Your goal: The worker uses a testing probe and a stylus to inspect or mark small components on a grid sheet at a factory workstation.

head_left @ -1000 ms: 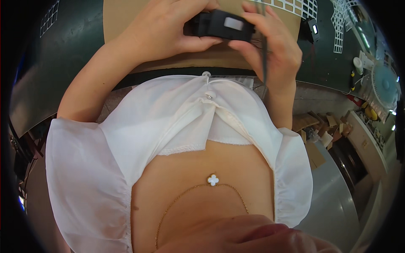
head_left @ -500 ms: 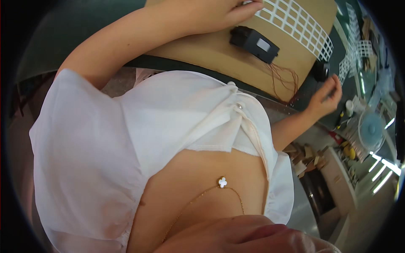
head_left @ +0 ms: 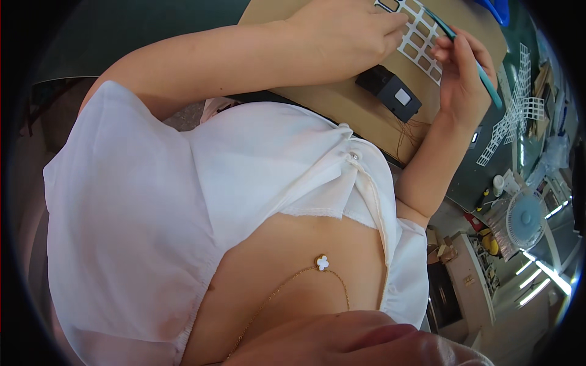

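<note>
Two hands busy: left (head_left: 348,46) has fingers bent at the grid, can't tell if it's gripping; one black box (head_left: 382,85) sits just below it; one white grid (head_left: 417,35) between hands, partway done I'd guess, most visible cells bare; right (head_left: 467,76) pinches one teal tool (head_left: 487,80).

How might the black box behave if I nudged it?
The black box probably wouldn't roll, since its sides look flat. The wires at its end look thin and loosely curved, so they'd likely flop and could snag.
</note>
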